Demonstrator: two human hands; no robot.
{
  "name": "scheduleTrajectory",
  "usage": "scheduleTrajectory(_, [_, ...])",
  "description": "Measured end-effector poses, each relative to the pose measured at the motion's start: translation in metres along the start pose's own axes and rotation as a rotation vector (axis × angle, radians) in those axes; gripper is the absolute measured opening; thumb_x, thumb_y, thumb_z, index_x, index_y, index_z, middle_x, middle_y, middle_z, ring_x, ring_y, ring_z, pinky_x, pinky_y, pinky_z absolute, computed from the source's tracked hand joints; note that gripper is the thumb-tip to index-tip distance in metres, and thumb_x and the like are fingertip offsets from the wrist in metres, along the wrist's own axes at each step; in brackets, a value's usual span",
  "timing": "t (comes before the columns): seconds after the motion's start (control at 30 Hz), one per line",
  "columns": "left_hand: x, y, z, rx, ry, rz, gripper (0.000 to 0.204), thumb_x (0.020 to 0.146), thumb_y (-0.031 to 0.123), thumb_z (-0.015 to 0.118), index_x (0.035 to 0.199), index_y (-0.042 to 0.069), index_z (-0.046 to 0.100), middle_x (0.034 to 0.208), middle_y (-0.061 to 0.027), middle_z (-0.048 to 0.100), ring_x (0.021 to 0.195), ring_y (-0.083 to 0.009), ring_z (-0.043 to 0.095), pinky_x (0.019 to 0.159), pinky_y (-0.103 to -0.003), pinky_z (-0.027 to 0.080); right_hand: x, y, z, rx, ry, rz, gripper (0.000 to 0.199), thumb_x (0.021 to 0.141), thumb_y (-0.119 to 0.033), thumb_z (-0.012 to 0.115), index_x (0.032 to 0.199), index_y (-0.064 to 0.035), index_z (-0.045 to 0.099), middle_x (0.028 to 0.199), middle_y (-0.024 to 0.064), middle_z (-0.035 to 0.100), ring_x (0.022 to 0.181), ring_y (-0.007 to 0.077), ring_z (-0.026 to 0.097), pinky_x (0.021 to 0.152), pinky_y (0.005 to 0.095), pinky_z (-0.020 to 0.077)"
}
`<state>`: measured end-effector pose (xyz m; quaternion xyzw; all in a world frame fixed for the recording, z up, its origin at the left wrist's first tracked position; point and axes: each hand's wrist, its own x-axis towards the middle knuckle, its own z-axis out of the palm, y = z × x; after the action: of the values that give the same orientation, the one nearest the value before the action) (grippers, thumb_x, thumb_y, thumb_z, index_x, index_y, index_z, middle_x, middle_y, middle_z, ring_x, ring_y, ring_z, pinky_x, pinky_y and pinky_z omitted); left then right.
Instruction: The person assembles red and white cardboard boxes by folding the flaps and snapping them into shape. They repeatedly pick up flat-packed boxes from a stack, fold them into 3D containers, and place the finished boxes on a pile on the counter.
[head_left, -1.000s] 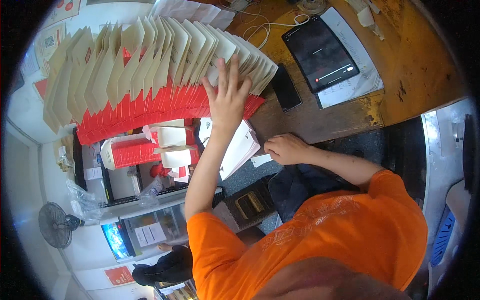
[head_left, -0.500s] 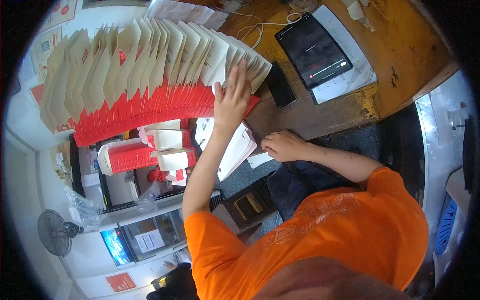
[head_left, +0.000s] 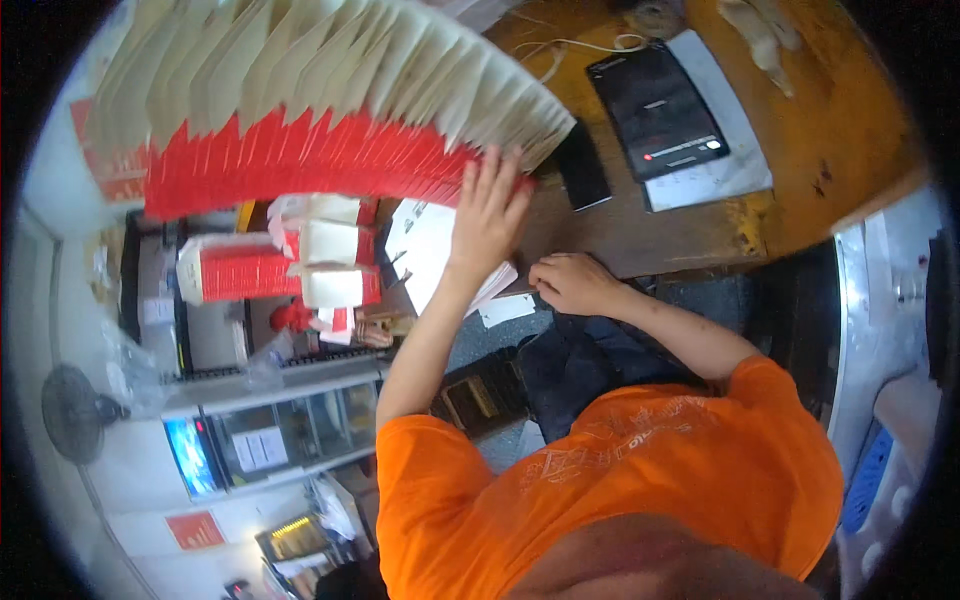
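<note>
A long row of folded red-and-cream paper cartons [head_left: 300, 150] stands packed side by side across the far left, cream flaps upward and red sides below. My left hand [head_left: 490, 215] lies against the red sides at the row's right end, open with its fingers spread. Below its wrist is a stack of white printed sheets [head_left: 425, 245], partly covered by my forearm. At the near edge of the wooden table, my right hand [head_left: 575, 283] rests with its fingers loosely curled together and nothing visible in them. Its fingertips are partly hidden.
Right of the row lie a black phone [head_left: 583, 172] and a dark tablet [head_left: 658, 110] on paper sheets [head_left: 715, 180], with a white cable [head_left: 590, 43] behind. More red-and-cream cartons [head_left: 250, 273] stand left of the sheets. A fan [head_left: 75, 412] hangs at the far left.
My left hand has gone from the cream flaps down to the red sides at the row's end. My right hand stays at the table edge. The whole view has shifted.
</note>
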<state>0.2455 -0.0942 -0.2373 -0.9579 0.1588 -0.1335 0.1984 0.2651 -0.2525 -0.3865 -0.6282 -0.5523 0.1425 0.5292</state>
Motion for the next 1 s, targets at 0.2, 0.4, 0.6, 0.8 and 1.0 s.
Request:
scheduleTrajectory(0.2, [-0.155,-0.013,-0.001,-0.597,-0.314,-0.603,0.066,0.07,0.034,0.091,0.125,0.008,0.065,0.152,-0.0248,0.047,0.142,-0.0431,0.044,0.117,-0.049,0.039,0.007,-0.015,-0.001,0.013,-0.047,0.031,0.014,0.092,-0.016,0.059,0.095,-0.0042,0.065,0.095,0.0165,0.069,0.095,0.0379,0.067,0.083,0.0492,0.0532])
scheduleTrajectory(0.4, [-0.243,-0.048,0.024,-0.711,-0.373,-0.719,0.071,0.064,0.027,0.097,0.126,0.01,0.067,0.135,-0.0143,0.062,0.128,-0.0326,0.057,0.111,-0.041,0.044,0.02,-0.027,0.01,-0.156,-0.186,0.081,0.013,0.092,-0.019,0.061,0.098,-0.0087,0.067,0.094,0.0139,0.07,0.095,0.0363,0.067,0.08,0.0484,0.0532])
scheduleTrajectory(0.6, [-0.263,-0.084,0.057,-0.836,-0.383,-0.753,0.065,0.062,0.036,0.094,0.114,0.004,0.072,0.121,-0.0198,0.064,0.115,-0.0378,0.061,0.1,-0.043,0.049,0.025,-0.04,0.024,-0.204,-0.158,0.146,0.013,0.093,-0.019,0.065,0.099,-0.0083,0.069,0.093,0.0145,0.072,0.09,0.0367,0.069,0.078,0.0453,0.0542])
scheduleTrajectory(0.8, [-0.277,-0.059,0.09,-0.59,-0.282,-0.539,0.104,0.045,0.058,0.096,0.124,-0.003,0.066,0.127,-0.0211,0.063,0.123,-0.0402,0.057,0.108,-0.047,0.044,0.024,-0.034,0.043,-0.246,-0.043,0.199,0.018,0.097,-0.018,0.065,0.103,-0.0033,0.073,0.099,0.0182,0.074,0.092,0.0338,0.073,0.082,0.0407,0.0559])
scheduleTrajectory(1.0, [-0.272,-0.08,0.124,-0.516,-0.144,-0.501,0.072,0.053,0.059,0.091,0.094,0.002,0.077,0.096,-0.0179,0.074,0.095,-0.0382,0.07,0.087,-0.046,0.056,0.024,-0.014,0.049,-0.207,-0.025,0.136,0.017,0.097,-0.016,0.068,0.103,-0.0004,0.071,0.092,0.009,0.073,0.083,0.0177,0.066,0.078,0.0327,0.0528])
